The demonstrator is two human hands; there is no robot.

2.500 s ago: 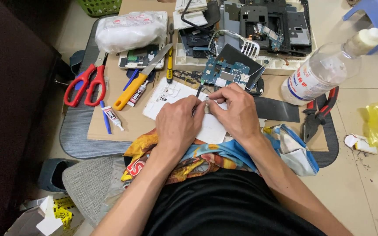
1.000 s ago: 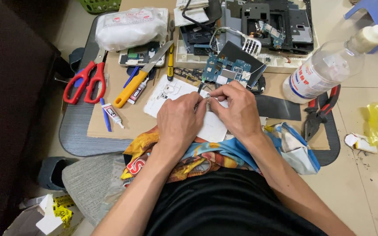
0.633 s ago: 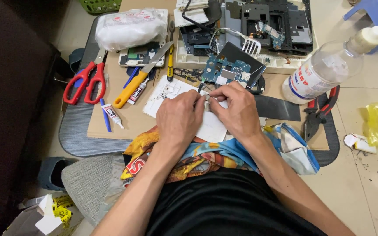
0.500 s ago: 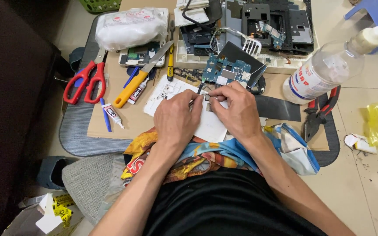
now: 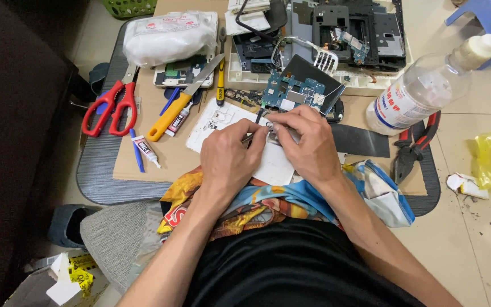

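**Hands meet over a small metal part**

Little has shifted since the earlier frames: both hands stay closed in at mid-worktop over the white sheet (image 5: 279,165). Left hand (image 5: 231,156) pinches a thin dark tool (image 5: 255,128), its long axis slanting far-right toward the small metal part (image 5: 274,132). Right hand (image 5: 308,142) grips that part at its fingertips and is nearer to it. A blue circuit board (image 5: 294,94) lies just beyond.

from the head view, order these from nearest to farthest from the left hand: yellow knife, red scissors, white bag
From the left hand:
1. Yellow knife, just up and left of the hand on the cardboard.
2. Red scissors, further left, at the board's left edge.
3. White bag, at the far top left, beyond the knife's blade.
Scissors and bag are fairly close in distance, but the bag looks farther.
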